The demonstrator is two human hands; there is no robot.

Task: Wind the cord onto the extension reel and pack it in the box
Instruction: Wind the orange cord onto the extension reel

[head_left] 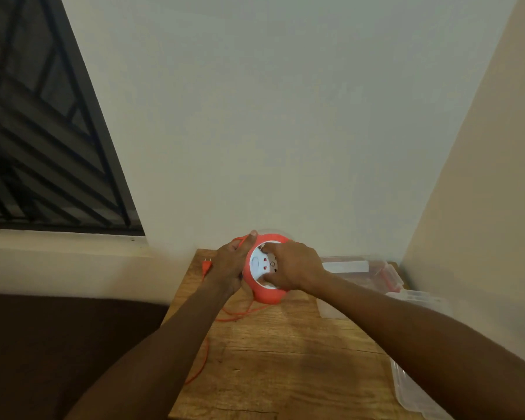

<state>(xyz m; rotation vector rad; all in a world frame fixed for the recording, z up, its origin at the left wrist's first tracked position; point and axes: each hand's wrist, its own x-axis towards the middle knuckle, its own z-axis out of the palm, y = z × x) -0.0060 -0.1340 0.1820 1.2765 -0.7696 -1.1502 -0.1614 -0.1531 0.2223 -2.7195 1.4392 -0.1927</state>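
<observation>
Where pale walls [285, 116] meet, a wooden table [285, 359] stands.

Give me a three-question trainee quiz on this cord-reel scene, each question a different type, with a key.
1. True or false: the plug is already wound into the reel.
2. Which hand rests its fingers on the reel's white socket face? A) left hand B) right hand
3. Fill in: the clear plastic box sits to the person's ____ of the reel.

Key: 1 false, it lies on the table with loose cord; 2 B; 3 right.
</observation>
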